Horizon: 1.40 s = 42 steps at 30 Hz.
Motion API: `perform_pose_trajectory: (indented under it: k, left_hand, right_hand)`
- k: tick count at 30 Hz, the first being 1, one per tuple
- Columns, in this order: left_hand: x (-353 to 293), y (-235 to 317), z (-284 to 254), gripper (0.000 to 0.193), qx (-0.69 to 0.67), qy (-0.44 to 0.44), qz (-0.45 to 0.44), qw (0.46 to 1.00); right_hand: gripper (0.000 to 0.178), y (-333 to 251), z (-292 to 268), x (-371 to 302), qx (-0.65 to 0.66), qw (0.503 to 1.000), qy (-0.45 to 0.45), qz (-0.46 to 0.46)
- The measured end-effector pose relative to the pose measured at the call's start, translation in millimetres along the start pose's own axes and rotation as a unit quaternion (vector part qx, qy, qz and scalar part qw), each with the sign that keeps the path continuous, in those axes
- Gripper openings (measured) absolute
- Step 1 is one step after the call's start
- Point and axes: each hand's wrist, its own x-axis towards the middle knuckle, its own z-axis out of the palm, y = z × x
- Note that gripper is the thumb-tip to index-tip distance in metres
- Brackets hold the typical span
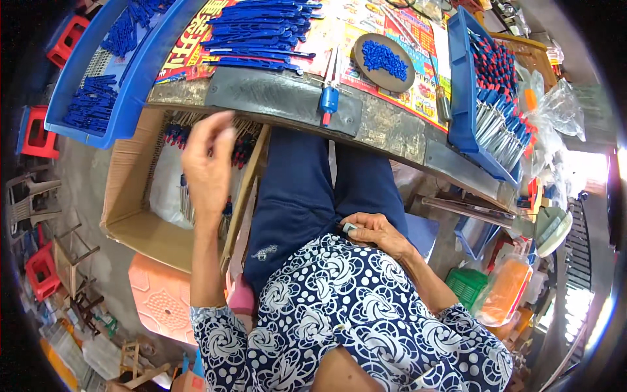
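My left hand [210, 157] is raised beside the desk's front edge, above an open cardboard box [124, 196]. Its fingers are loosely bent with gaps between them, and nothing shows in them. Low at my lap, my right hand [375, 233] has thumb and fingers closed on a small grey-white piece [349, 227], whose kind I cannot make out. On the desk's front edge lies a slim metal tool with a blue body and red tip [329, 103]. Stacked long blue plastic parts [261, 32] lie behind it, and a round dish [400, 85] holds small blue pieces [384, 57].
A blue bin [124, 134] of blue parts stands at the left. Another blue bin [462, 65] at the right holds many red-and-blue metal-shafted pieces [499, 98]. A screwdriver [443, 104] lies near it. The box contains similar pieces. A pink stool [157, 300] stands below.
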Motion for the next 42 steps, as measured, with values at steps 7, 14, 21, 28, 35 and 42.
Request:
perform_pose_trajectory:
  k: [7, 14, 21, 28, 35, 42]
  left_hand:
    - [14.2, 43.5, 90.9, 0.044, 0.304, -0.039, 0.246, 0.920]
    - [36.6, 38.3, 127.6, 0.046, 0.494, -0.032, 0.210, 0.843]
    - [45.9, 37.9, 140.8, 0.041, 0.491, -0.046, 0.165, 0.854]
    - [47.7, 27.0, 146.2, 0.029, 0.467, 0.013, 0.155, 0.871]
    - [13.1, 64.2, 94.3, 0.018, 0.009, -0.075, 0.094, 0.993]
    - [-70.8, 30.4, 56.1, 0.012, -0.419, -0.303, -0.226, 0.825]
  right_hand:
    - [0.028, 4.4, -9.9, 1.2, 0.064, 0.997, -0.044, -0.011]
    - [0.029, 16.1, -17.9, 5.2, 0.111, 0.991, -0.065, -0.031]
    - [0.029, 22.4, -21.8, 5.2, 0.114, 0.989, -0.084, -0.049]
    - [0.027, 20.5, -20.0, 2.1, 0.110, 0.989, -0.093, -0.043]
    - [0.029, 19.3, -14.7, -7.3, 0.096, 0.989, -0.074, -0.079]
    - [0.042, 15.2, 1.1, -14.6, 0.162, 0.957, -0.098, -0.218]
